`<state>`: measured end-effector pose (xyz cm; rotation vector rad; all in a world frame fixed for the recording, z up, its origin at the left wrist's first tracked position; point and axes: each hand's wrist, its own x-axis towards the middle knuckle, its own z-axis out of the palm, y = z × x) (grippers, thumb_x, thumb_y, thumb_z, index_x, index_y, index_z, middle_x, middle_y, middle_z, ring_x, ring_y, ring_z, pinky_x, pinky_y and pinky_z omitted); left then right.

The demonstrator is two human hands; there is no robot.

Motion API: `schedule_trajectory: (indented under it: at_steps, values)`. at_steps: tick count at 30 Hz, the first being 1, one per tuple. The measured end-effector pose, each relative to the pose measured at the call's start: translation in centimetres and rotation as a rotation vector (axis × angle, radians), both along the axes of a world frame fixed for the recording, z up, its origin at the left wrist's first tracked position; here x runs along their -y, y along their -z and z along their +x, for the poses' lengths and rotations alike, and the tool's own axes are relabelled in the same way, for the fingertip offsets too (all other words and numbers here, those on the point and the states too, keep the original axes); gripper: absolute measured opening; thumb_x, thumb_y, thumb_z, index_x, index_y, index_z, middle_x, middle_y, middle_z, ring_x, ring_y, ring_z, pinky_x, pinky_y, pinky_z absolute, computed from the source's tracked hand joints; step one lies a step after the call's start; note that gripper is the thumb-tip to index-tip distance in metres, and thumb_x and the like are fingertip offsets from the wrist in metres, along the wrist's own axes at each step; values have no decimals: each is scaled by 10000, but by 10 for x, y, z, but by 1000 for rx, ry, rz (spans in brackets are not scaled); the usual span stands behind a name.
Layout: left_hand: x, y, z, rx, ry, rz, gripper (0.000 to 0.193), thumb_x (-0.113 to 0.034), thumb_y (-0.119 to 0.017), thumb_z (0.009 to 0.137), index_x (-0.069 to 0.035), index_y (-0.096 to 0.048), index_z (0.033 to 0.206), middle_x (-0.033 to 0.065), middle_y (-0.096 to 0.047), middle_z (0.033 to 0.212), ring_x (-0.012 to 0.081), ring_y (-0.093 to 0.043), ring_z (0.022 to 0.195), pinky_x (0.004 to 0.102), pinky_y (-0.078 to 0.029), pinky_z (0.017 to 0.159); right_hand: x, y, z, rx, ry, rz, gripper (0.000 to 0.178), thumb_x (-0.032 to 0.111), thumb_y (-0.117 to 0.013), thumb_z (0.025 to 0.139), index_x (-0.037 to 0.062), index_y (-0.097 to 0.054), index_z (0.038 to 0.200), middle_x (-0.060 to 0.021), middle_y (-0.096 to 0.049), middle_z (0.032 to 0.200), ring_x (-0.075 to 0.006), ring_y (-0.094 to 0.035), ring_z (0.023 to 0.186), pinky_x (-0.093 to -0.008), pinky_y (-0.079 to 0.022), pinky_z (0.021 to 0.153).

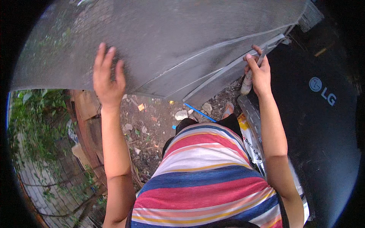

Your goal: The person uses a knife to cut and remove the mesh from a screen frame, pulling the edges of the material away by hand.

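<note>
A wide grey mesh-like sheet [182,34] spans the upper part of the view, with pale creases or seam lines running across its lower right. My left hand [108,78] is up against or just over the sheet's left part, fingers stretched and apart, holding nothing. At the sheet's lower right edge, my right hand [260,74] is closed around a knife-like tool. Its narrow grey blade [262,55] points up and away, and its worn pale handle [246,84] sticks out below my fingers. A flat grey strip [232,71] runs along the sheet's edge beside this hand.
A large dark panel [323,152] stands at the right. Beside my right forearm lies a white and yellow printed bag [249,142]. Stones [181,115], litter and a blue stick [199,113] are on the dirt ground. Left are brown boards [81,125], green plants [38,117] and paving [38,186].
</note>
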<state>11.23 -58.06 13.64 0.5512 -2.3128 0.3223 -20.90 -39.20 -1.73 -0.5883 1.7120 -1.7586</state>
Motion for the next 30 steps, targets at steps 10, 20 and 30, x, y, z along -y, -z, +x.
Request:
schedule_trajectory:
  at_steps: [10,20,30]
  values:
    - [-12,122,119,-567,-63,542,725,-400,-728,859,19,-388,1344,146,-494,1215,266,-482,1162,370,-399,980,103,-5,76,-368,303,96,1288,521,-854,656,-121,-87,1467,-302,-505,1264,-375,-495,1211,-399,-367,1057]
    - [81,201,156,-324,106,1261,536,-516,-415,1005,-15,-587,1090,58,-641,1027,155,-616,892,301,-514,747,84,-31,104,-340,333,212,1089,472,-825,715,-80,-221,1432,-186,-578,1080,-193,-602,742,-338,-511,654]
    - [82,177,151,-253,95,1309,608,-530,-394,1004,29,-565,1174,112,-630,1077,206,-631,949,329,-552,762,-3,53,282,103,-22,264,388,274,-485,955,-21,-469,1206,-108,-653,889,-170,-606,671,-315,-506,601]
